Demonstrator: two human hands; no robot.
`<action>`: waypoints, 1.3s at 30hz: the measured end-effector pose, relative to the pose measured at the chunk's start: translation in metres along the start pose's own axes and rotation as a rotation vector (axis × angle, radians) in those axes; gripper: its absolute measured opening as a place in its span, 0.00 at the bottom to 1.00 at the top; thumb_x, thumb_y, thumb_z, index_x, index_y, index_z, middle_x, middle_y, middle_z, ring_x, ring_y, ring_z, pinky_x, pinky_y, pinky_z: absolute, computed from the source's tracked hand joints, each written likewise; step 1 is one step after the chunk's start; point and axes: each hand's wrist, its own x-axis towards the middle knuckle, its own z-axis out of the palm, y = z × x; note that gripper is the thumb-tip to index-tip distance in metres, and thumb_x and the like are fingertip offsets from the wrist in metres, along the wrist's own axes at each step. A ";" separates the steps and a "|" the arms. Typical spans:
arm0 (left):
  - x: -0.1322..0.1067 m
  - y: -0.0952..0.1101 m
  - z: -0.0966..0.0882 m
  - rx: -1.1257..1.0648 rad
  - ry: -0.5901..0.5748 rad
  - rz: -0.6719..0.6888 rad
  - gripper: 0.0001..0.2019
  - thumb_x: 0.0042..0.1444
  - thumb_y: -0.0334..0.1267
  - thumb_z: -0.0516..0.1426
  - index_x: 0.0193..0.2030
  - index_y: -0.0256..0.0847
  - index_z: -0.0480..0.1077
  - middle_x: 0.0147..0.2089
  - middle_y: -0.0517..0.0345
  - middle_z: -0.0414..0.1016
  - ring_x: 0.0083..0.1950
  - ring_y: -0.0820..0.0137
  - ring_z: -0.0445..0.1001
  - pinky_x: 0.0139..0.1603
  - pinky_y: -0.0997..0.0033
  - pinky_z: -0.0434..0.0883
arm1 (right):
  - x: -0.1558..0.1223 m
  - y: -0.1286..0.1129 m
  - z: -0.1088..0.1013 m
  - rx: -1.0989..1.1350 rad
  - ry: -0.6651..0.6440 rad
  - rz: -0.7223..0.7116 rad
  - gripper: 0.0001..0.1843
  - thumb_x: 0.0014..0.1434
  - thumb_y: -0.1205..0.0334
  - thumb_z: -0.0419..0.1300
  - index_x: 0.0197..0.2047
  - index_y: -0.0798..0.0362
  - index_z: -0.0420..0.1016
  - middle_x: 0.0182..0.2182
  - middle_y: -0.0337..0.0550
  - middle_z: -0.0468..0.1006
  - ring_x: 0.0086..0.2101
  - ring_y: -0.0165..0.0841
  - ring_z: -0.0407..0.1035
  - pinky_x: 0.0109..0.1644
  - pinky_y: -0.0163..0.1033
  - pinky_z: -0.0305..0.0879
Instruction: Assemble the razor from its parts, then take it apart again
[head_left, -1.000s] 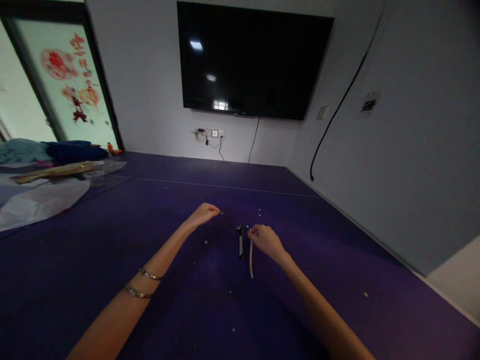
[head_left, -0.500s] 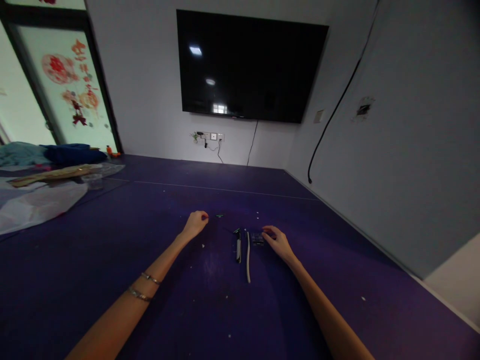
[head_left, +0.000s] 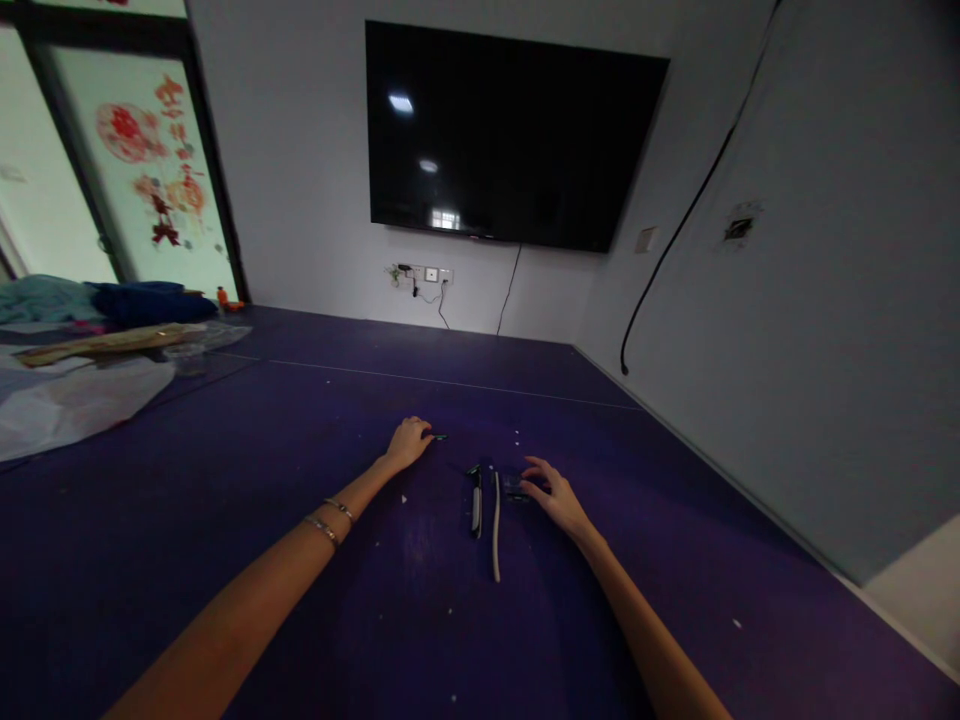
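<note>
The left hand (head_left: 409, 443) is stretched out over the purple surface (head_left: 300, 590), its fingertips set at the near end of a small dark piece (head_left: 440, 437); whether that piece is gripped or merely touched cannot be told. The right hand (head_left: 559, 500) is held with thumb and forefinger parted at a clear packet (head_left: 513, 489), and contact cannot be made out. Between the two hands, which are kept well apart, a black-and-grey razor (head_left: 476, 505) and a pale, slightly curved strip (head_left: 496, 530) are laid side by side, lengthwise. Two bracelets (head_left: 322, 528) are worn on the left wrist.
</note>
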 end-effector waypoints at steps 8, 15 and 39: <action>0.002 0.004 0.006 -0.034 -0.060 0.047 0.08 0.52 0.32 0.55 0.35 0.40 0.76 0.44 0.48 0.72 0.52 0.59 0.65 0.57 0.63 0.57 | 0.001 0.003 0.000 0.049 0.015 0.004 0.24 0.52 0.54 0.55 0.52 0.50 0.65 0.39 0.41 0.77 0.43 0.37 0.68 0.50 0.44 0.60; 0.002 0.013 0.002 -0.119 -0.016 -0.006 0.08 0.52 0.32 0.54 0.30 0.40 0.76 0.40 0.49 0.75 0.51 0.59 0.67 0.57 0.62 0.58 | 0.001 0.001 0.000 0.054 0.026 0.014 0.23 0.52 0.56 0.55 0.51 0.49 0.66 0.38 0.41 0.77 0.43 0.37 0.69 0.50 0.45 0.61; -0.067 0.110 -0.010 -0.808 -0.079 -0.034 0.06 0.50 0.35 0.56 0.31 0.35 0.73 0.29 0.55 0.76 0.32 0.69 0.73 0.39 0.67 0.70 | 0.005 0.003 -0.004 0.097 0.104 0.039 0.16 0.51 0.58 0.54 0.41 0.56 0.74 0.38 0.47 0.78 0.40 0.38 0.71 0.43 0.41 0.64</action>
